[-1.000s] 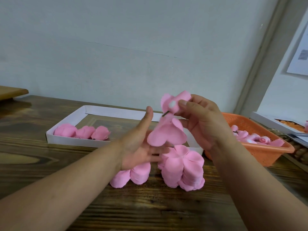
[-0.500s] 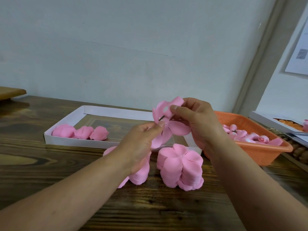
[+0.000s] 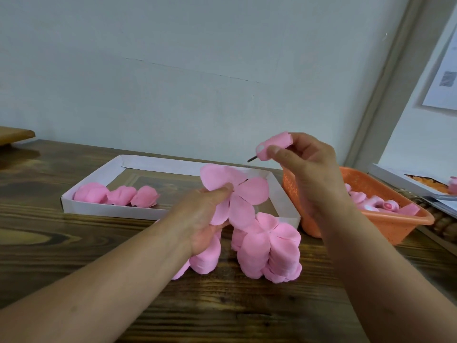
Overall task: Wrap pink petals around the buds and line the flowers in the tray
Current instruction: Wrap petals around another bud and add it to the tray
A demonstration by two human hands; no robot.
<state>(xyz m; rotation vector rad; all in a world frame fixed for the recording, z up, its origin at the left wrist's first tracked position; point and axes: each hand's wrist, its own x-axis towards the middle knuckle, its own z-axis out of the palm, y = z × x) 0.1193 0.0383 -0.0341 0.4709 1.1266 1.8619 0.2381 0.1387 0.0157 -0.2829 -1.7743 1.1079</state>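
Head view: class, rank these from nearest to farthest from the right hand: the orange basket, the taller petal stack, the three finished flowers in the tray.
1. orange basket, beside the right hand
2. taller petal stack, below, front centre
3. finished flowers, far left in the white tray

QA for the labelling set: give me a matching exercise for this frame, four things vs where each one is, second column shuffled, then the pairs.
Things:
1. bud
2. petal sheet
3. finished flowers
4. petal stack

Places:
A. lying in the white tray
B. standing on the table
C. pinched in the right hand
D. held in the left hand

Pairs: 1-C, 2-D, 3-A, 4-B
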